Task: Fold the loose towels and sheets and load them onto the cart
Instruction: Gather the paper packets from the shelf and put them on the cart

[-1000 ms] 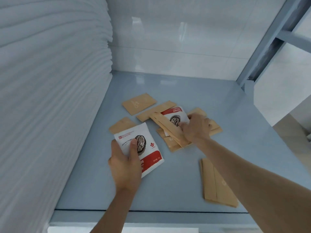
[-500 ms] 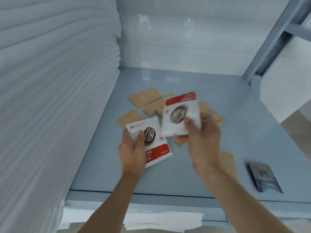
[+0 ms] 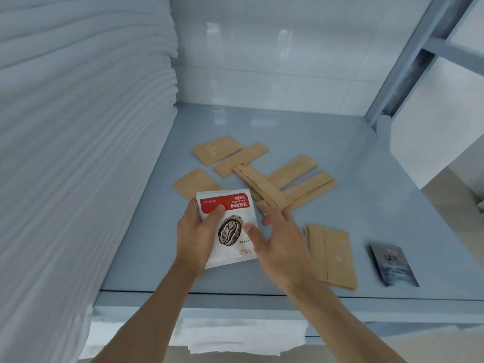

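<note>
At frame centre the left hand [image 3: 195, 231] is pinching the drip coffee sachets [image 3: 230, 226] while the right hand [image 3: 275, 239], fingers loosely spread, is touching their edge; squaring them would help. Folded towels [image 3: 78, 127] are filling the left.

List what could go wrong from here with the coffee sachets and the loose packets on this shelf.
1. The left hand holds the white coffee sachets only by one edge, while the right hand has just its thumb on them; they might fan out or slip.
2. The dark packet lies near the shelf's front edge; a sweep of the right arm might knock it off.
3. The brown packets lie crossed and scattered, so gathering them might push some about.
</note>
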`<state>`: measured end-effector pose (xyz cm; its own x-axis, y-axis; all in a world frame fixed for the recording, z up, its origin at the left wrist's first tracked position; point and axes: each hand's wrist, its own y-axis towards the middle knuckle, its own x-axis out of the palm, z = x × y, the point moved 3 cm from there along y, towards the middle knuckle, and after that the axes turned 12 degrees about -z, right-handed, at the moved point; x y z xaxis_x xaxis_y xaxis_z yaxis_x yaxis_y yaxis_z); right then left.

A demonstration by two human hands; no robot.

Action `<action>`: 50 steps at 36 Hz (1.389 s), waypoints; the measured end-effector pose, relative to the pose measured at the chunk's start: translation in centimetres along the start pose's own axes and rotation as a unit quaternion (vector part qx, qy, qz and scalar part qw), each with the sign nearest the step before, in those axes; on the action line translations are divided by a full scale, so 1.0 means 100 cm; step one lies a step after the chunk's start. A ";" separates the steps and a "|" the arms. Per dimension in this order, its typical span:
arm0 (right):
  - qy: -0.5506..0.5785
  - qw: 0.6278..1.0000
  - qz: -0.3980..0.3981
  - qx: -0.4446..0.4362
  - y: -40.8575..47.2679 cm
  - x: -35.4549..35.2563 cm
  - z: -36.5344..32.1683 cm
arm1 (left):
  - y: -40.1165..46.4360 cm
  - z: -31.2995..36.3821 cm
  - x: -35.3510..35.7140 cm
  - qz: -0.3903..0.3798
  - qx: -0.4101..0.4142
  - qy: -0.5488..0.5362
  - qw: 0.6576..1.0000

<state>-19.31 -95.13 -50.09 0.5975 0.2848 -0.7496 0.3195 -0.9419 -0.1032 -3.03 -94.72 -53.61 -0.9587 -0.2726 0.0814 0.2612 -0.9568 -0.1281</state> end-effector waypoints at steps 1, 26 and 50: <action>0.033 0.999 -0.019 0.007 0.000 -0.001 0.002 | -0.001 0.001 0.000 -0.011 -0.008 -0.007 1.000; -0.071 0.993 0.028 0.092 -0.012 -0.039 0.034 | -0.036 0.003 0.040 0.024 0.064 0.343 0.937; -0.228 0.970 -0.076 0.026 0.092 -0.068 0.059 | 0.090 0.026 0.089 -0.217 0.120 0.560 0.791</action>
<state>-24.77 -106.74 -49.77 0.1550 0.3248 -0.9330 0.3334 -0.9062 -0.2601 -8.92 -106.05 -51.42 -0.4277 0.2191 -0.8770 -0.2358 -0.9636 -0.1258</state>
